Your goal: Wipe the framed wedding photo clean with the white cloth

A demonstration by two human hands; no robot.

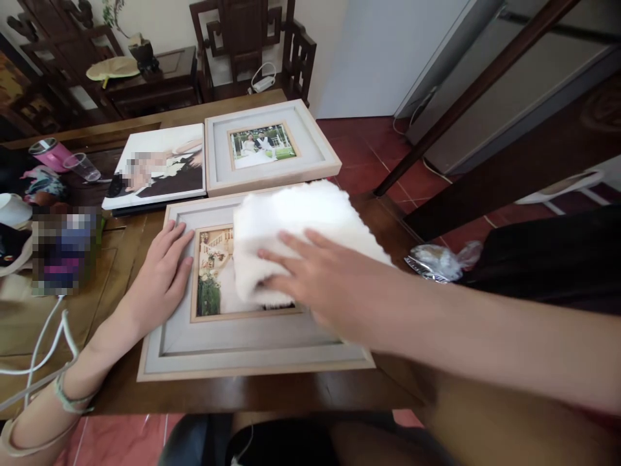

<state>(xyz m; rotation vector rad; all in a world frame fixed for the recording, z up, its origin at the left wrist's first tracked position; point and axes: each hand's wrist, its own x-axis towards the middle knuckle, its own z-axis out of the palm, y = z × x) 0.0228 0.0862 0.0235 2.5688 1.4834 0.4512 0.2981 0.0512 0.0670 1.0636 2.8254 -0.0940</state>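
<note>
A framed photo (220, 335) with a wide pale border and light wood edge lies flat on the table in front of me. My left hand (162, 275) rests flat on its left border, fingers stretched out. My right hand (320, 278) presses a fluffy white cloth (310, 207) onto the picture, slightly blurred, with fingers spread and one digit tucked into a fold. The cloth and hand hide the right part of the photo and the frame's upper right corner.
Behind lie a second framed photo (272, 175) and a photo panel (165, 145). A pink mug (51, 155), a clear cup (82, 167) and a white cable (65, 323) are at left. A plastic bag (439, 259) is at right; a carved chair (247, 39) stands behind.
</note>
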